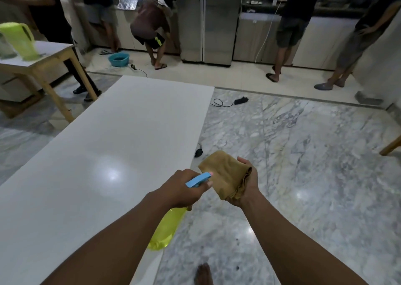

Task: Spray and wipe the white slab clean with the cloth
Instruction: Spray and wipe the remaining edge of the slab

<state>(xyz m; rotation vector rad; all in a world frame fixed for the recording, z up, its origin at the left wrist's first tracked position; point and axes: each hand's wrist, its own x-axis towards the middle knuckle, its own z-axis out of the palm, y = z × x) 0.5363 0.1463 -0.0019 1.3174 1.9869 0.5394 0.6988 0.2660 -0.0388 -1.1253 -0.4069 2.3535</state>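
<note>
A long white slab (104, 154) stretches from the near left toward the middle of the room, glossy with a light reflection. My left hand (181, 187) grips a spray bottle (167, 228) with a yellow-green body and a blue trigger head, whose nozzle points right at the cloth. My right hand (248, 182) holds a folded tan cloth (223, 171) just right of the slab's edge, over the floor. Both hands hover beside the slab's right edge.
A wooden table (50, 52) with a green jug (21, 40) stands at the far left. Several people stand along the kitchen counter at the back. A blue basin (119, 59), a black cable with adapter (230, 101) and a small dark object (198, 152) lie on the marble floor.
</note>
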